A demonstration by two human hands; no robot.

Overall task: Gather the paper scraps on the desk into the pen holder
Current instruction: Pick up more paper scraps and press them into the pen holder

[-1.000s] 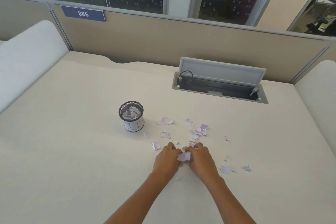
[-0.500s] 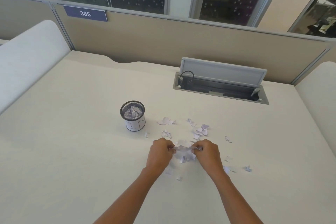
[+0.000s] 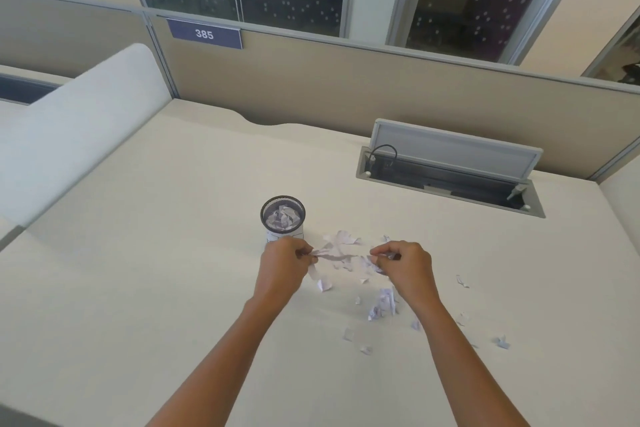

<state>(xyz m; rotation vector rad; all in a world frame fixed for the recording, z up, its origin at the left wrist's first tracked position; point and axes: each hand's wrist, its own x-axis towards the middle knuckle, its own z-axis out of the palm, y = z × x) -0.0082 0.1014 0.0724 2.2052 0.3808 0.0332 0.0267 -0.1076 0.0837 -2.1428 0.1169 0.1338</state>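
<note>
White paper strip (image 3: 334, 256) pinched at its ends by left hand (image 3: 283, 263) and right hand (image 3: 403, 265), beside mesh pen holder (image 3: 283, 217); loose scraps (image 3: 382, 303) on desk (image 3: 138, 288).

pen holder (image 3: 282, 218) left of scraps (image 3: 382, 303) on desk (image 3: 138, 288)

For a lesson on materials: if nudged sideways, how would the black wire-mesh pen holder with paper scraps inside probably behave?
The black wire-mesh pen holder looks taller than it is wide, so a push near its rim would probably tip it. Its load is only crumpled paper scraps, so it is likely light and may slide on the smooth cream desk. Being round, it could roll once on its side.
</note>
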